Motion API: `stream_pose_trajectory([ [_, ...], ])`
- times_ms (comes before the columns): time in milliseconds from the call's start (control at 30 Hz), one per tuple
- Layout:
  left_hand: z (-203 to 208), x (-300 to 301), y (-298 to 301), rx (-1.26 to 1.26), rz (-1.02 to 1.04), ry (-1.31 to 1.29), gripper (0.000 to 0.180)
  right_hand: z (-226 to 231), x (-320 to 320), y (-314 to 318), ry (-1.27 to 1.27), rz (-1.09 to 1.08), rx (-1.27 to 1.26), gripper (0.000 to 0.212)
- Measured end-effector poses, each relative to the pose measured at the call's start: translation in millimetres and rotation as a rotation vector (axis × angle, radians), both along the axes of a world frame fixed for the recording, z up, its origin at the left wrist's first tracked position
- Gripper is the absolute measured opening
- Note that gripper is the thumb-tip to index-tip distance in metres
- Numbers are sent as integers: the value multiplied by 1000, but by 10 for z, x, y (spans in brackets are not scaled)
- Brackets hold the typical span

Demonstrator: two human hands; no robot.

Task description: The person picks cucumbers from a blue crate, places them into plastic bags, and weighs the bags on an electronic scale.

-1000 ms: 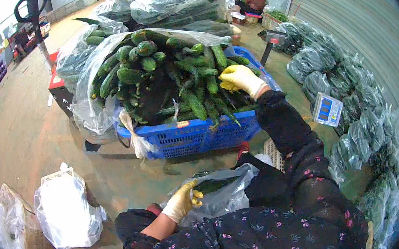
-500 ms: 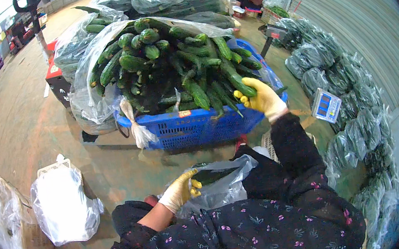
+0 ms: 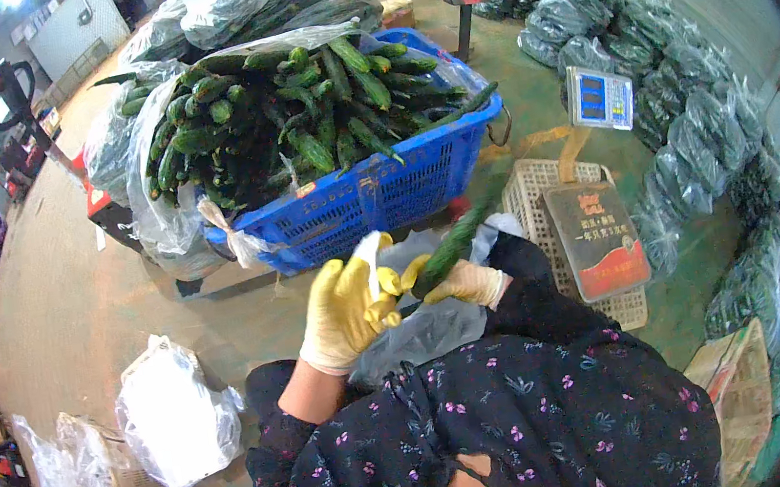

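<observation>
The cucumber (image 3: 455, 251) slants across the right hand (image 3: 472, 282), its lower end between thumb and fingers, which are clamped on it, its upper end pointing away toward the blue crate; the gloved left hand (image 3: 336, 318) is just beside that lower end, its fingers curled near a white strip (image 3: 373, 257), though I cannot tell whether they grip it; a clear plastic bag (image 3: 427, 339) lies beneath both hands, over the lap; the slotted blue plastic crate (image 3: 393, 194) ahead holds heaped cucumbers (image 3: 216, 119), partly wrapped by clear sheeting; a beige basket (image 3: 527, 196) stands right, bearing a black-and-red panel (image 3: 596, 236).
</observation>
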State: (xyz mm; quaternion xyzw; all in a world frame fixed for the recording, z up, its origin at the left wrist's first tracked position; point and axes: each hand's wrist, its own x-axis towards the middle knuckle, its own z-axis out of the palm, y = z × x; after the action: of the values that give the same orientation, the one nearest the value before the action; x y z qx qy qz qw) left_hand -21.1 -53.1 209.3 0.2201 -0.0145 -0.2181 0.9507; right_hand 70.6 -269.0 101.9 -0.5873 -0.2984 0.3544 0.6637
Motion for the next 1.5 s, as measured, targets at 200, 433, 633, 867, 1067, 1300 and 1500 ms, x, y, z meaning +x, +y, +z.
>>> stream_pose_trajectory([
  [200, 550, -201, 222, -36, 35, -269, 89, -694, 264, 26, -287, 73, -213, 47],
  [433, 334, -279, 238, -61, 30, -256, 85, -350, 256, -62, -474, 125, -332, 50],
  [633, 56, -178, 180, 46, 55, -147, 72, 598, 291, -437, -149, -67, -104, 44],
  [867, -317, -19, 195, 40, -11, -69, 67, 1469, 1204, -1164, -1033, -629, -969, 40],
  [1067, -553, 131, 213, 5, -107, -69, 74, 1609, 2135, -1050, -1475, -499, -1217, 32],
  [1300, -627, 224, 324, 18, -99, -47, 79, 1502, 2946, -561, -1266, -500, -1367, 31],
  [1500, -672, 322, 383, -73, -131, -33, 74, 1483, 2765, 534, -1354, -525, -1145, 25],
])
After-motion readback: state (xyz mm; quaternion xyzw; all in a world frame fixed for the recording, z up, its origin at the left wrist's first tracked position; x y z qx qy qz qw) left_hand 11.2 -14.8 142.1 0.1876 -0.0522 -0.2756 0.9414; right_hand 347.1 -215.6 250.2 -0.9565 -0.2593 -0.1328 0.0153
